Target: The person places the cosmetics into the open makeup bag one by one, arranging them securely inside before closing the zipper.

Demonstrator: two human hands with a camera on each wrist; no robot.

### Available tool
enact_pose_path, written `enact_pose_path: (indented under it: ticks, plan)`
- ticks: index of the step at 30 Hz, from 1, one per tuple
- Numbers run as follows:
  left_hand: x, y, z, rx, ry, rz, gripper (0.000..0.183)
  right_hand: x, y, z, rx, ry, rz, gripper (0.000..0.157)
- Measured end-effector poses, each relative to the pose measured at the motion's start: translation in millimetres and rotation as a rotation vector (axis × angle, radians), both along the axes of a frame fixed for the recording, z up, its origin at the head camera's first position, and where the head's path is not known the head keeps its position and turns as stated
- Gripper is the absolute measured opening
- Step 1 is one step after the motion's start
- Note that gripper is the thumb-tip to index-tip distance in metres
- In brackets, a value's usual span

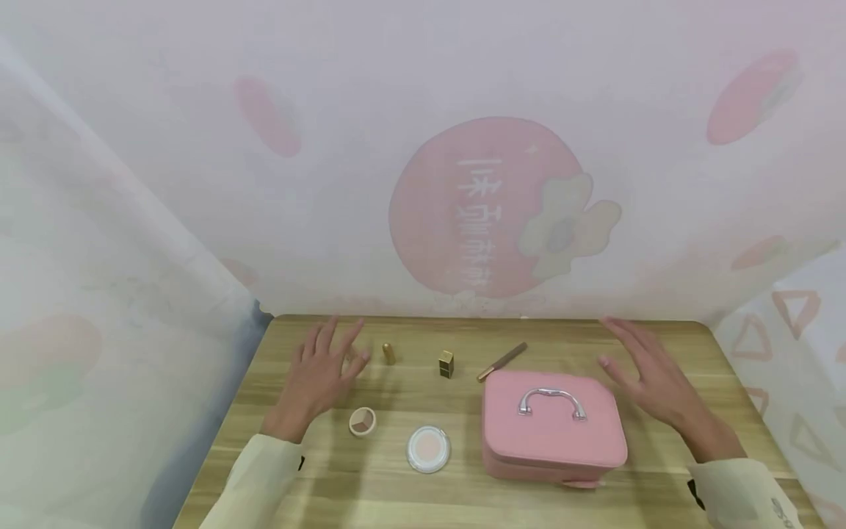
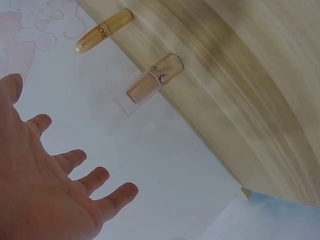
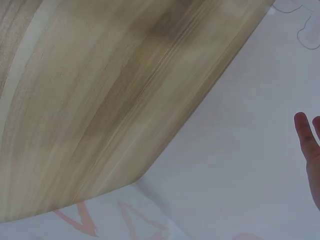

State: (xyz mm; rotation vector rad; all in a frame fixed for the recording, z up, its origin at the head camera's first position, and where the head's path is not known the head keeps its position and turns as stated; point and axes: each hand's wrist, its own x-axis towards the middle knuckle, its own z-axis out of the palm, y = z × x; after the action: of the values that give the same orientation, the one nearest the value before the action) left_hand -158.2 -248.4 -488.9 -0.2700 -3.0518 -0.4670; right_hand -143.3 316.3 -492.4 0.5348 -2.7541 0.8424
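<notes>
My left hand point(image 1: 320, 371) hovers over the left of the table with fingers spread, holding nothing. Beside its fingertips stands a gold bullet-shaped tube point(image 1: 388, 354). A clear-and-pink lip gloss tube point(image 2: 156, 77) shows in the left wrist view; in the head view the hand mostly covers it. My right hand point(image 1: 654, 378) is held in the air to the right of a pink cosmetic case point(image 1: 554, 430), fingers extended and nothing in them. The case is closed, its silver handle point(image 1: 551, 393) on top. Only some fingers of that hand appear in the right wrist view.
On the wooden table point(image 1: 396, 499) are a black-and-gold lipstick point(image 1: 446, 364), a brown-and-gold pen-like stick point(image 1: 502, 362), a three-colour eyeshadow pot point(image 1: 362, 422) and a round clear-rimmed compact point(image 1: 428, 449). A patterned curtain point(image 1: 317, 220) hangs behind the table's far edge and along both sides.
</notes>
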Motion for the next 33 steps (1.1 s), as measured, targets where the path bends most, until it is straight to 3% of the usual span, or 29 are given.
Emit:
enact_pose_path:
  ticks: [11,24,33]
  plan:
    - [19.2,-1,-3.2,0.018,0.018,-0.011,0.065,11.1,-5,0.7,-0.026,0.044,0.06,0.068]
    - [37.9,-5,-18.2,0.008,-0.001,-0.017,0.066,25.7,-5,-9.2,-0.084,0.14,0.128,0.07]
    - [50.6,-6,-28.9,0.009,-0.005,-0.021,0.067,40.8,-9,-12.5,-0.09,0.085,0.167,0.072]
